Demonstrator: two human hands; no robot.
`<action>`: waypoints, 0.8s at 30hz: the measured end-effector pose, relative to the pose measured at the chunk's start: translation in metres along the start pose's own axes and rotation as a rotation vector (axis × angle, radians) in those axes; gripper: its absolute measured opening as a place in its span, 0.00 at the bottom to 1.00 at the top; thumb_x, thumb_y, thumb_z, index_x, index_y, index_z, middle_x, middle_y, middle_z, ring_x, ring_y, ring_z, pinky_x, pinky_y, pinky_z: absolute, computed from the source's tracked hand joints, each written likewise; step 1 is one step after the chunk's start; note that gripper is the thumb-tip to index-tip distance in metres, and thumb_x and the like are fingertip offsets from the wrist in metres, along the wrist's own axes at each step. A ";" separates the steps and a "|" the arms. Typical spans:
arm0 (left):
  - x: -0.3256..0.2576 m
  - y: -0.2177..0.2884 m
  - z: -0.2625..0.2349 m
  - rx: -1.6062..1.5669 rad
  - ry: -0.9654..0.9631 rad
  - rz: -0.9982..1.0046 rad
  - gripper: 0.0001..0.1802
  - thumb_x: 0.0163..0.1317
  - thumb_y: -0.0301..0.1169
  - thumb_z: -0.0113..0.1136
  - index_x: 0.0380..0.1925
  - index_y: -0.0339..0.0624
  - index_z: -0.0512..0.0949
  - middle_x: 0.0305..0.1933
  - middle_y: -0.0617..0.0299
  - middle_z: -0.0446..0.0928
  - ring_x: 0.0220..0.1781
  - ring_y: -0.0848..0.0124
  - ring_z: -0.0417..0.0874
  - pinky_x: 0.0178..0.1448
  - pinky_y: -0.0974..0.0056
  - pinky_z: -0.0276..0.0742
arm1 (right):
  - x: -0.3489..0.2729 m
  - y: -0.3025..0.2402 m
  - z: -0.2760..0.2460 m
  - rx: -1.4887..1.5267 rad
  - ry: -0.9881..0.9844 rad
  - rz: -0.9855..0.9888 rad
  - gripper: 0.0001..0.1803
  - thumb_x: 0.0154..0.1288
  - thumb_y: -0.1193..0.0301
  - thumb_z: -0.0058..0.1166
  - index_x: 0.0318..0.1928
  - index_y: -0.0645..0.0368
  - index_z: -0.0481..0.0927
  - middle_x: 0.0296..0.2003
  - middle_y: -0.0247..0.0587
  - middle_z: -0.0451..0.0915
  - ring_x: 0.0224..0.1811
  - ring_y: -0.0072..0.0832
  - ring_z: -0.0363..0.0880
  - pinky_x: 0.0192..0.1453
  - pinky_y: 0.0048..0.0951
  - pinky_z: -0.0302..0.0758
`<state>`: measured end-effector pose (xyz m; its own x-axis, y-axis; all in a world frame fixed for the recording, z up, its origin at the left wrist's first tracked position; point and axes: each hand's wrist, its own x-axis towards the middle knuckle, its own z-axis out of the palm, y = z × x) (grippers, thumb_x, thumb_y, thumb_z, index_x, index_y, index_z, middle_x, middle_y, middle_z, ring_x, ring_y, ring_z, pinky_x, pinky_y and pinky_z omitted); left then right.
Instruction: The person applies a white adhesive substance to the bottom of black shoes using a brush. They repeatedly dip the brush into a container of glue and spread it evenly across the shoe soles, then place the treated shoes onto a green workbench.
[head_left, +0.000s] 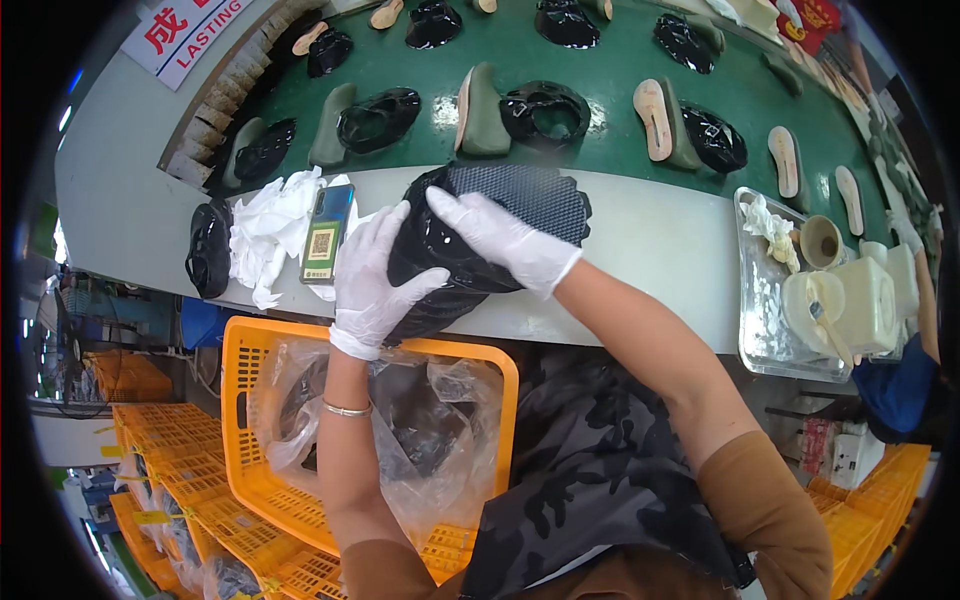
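Glossy black shoe uppers (430, 240) sit bunched at the front edge of the white worktop, with a dimpled black panel (530, 195) at their far right. My left hand (375, 265), in a white glove, grips the left side, with its thumb reaching across the front. From the right, my gloved right hand (490, 235) presses over the top, its thumb and fingers closed on the black material. How many pieces lie in this bundle, I cannot tell. Left of my left hand lie a phone (328, 235) and crumpled white cloth (275, 235).
Behind the worktop (640, 240), a green conveyor (610, 60) carries black uppers, grey-green shoe lasts (485, 110) and pale insoles. A metal tray (755, 330) with containers and a brush stands right. Below is an orange crate (510, 400) with plastic bags. Another person's arm (925, 290) shows far right.
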<state>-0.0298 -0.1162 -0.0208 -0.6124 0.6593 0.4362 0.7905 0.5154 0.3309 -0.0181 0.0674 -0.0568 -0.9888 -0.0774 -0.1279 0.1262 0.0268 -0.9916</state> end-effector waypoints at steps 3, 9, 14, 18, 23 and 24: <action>-0.006 -0.002 -0.002 -0.037 0.013 -0.017 0.42 0.40 0.47 0.70 0.55 0.38 0.67 0.52 0.48 0.70 0.56 0.52 0.68 0.59 0.55 0.63 | -0.041 -0.035 -0.023 0.123 0.054 -0.099 0.29 0.67 0.50 0.39 0.38 0.69 0.77 0.31 0.38 0.79 0.33 0.20 0.74 0.38 0.23 0.71; 0.000 0.050 -0.013 0.033 0.176 0.027 0.34 0.43 0.29 0.68 0.53 0.34 0.67 0.51 0.49 0.69 0.54 0.51 0.69 0.60 0.55 0.62 | -0.173 -0.070 -0.070 0.247 0.080 -0.353 0.16 0.64 0.64 0.52 0.46 0.64 0.75 0.36 0.29 0.77 0.36 0.15 0.72 0.42 0.19 0.71; -0.015 0.152 0.038 -1.053 -0.102 -0.311 0.30 0.49 0.17 0.55 0.57 0.34 0.63 0.54 0.54 0.69 0.56 0.68 0.70 0.62 0.63 0.64 | -0.235 -0.050 -0.098 -0.316 -0.076 -0.482 0.25 0.56 0.59 0.59 0.46 0.66 0.71 0.29 0.45 0.75 0.29 0.36 0.76 0.34 0.30 0.72; -0.036 0.185 0.120 -1.384 -0.261 -0.179 0.36 0.56 0.29 0.59 0.62 0.32 0.55 0.61 0.50 0.62 0.64 0.66 0.62 0.65 0.61 0.60 | -0.258 -0.038 -0.099 -0.482 -0.181 -0.582 0.28 0.53 0.53 0.58 0.43 0.67 0.72 0.26 0.46 0.75 0.27 0.45 0.75 0.27 0.36 0.70; -0.011 0.234 0.140 -1.432 -0.252 -0.458 0.22 0.62 0.32 0.51 0.53 0.32 0.64 0.56 0.52 0.67 0.51 0.63 0.73 0.56 0.62 0.70 | -0.299 -0.022 -0.125 -0.506 0.189 -0.512 0.29 0.53 0.53 0.59 0.48 0.62 0.73 0.27 0.42 0.76 0.29 0.40 0.75 0.30 0.34 0.71; -0.004 0.242 0.143 -1.437 -0.199 -0.504 0.19 0.63 0.32 0.49 0.50 0.31 0.67 0.54 0.52 0.70 0.46 0.63 0.77 0.53 0.63 0.72 | -0.309 -0.019 -0.131 -0.503 0.309 -0.552 0.28 0.53 0.54 0.60 0.48 0.62 0.74 0.27 0.41 0.76 0.29 0.39 0.76 0.31 0.33 0.71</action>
<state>0.1627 0.0843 -0.0622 -0.7085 0.7044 -0.0425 -0.2261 -0.1696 0.9592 0.2745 0.2213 0.0039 -0.8848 0.0669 0.4612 -0.3650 0.5160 -0.7749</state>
